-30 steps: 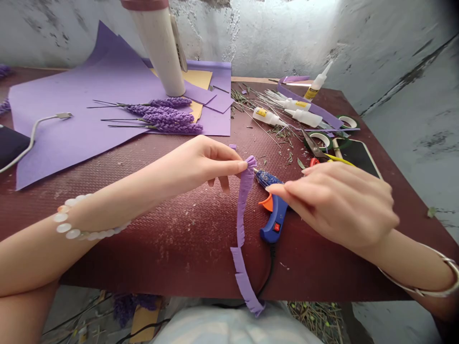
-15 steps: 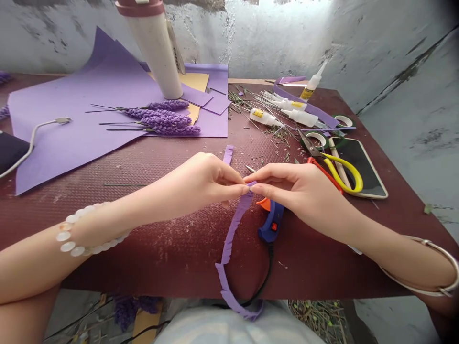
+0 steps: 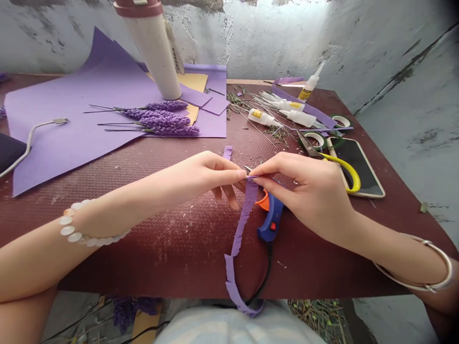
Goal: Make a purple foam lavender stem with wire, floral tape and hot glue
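Observation:
A fringed purple paper strip [image 3: 242,224] hangs in a curve from my fingertips past the table's front edge. My left hand [image 3: 222,177] pinches at its top end with thumb and forefinger, the other fingers hanging loose below. My right hand [image 3: 301,186] closes thumb and forefinger on the same end, just to the right. The fingertips almost meet, and whatever is between them besides paper is too small to make out. Behind the right hand lies a blue glue gun [image 3: 270,217] with an orange trigger, its nozzle partly hidden.
Purple sheets [image 3: 68,119] bear lavender-like flower stems [image 3: 158,119] and a white tumbler [image 3: 154,52]. To the right are glue bottles [image 3: 263,117], tape rolls [image 3: 315,139], yellow-handled scissors [image 3: 346,172] and a phone [image 3: 362,167]. Another purple strip piece [image 3: 227,152] lies beyond my left hand.
Both hands have risen slightly, and my right hand has turned at the strip's end. The hanging strip has swung a little right. A thin dark stem left of my forearm no longer shows.

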Tool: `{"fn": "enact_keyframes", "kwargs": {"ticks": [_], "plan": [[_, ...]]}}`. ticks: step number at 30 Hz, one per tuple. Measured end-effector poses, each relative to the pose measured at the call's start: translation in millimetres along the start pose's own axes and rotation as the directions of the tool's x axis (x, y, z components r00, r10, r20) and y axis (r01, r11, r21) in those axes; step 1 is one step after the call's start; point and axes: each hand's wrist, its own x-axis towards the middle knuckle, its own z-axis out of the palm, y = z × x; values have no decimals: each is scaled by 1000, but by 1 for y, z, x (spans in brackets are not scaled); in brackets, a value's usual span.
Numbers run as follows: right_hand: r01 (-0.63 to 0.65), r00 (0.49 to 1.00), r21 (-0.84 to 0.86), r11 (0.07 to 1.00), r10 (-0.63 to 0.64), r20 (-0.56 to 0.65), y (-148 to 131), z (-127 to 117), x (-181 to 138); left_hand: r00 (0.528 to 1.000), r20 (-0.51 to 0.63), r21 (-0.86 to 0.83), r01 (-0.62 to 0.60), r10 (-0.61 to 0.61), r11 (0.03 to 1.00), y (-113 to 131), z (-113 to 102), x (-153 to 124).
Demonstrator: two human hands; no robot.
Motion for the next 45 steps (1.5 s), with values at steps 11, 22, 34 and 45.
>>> {"fn": "enact_keyframes", "kwargs": {"ticks": [11, 22, 34, 45], "plan": [[537, 825, -330, 777, -564, 13, 17, 5, -13, 999, 50, -128, -4, 10, 992, -7, -2, 1], [638, 713, -482, 600, -697, 76, 21, -12, -10, 998, -28, -186, 47, -53, 981, -4, 2, 1], [-322, 938, 601, 732, 331, 100, 17, -2, -9, 949, -307, 70, -52, 71, 996, -3, 1, 0], [-342, 940, 848, 405, 169, 298, 23, 3, -10, 956, -284, 131, -34, 70, 991, -2, 6, 1]]}}
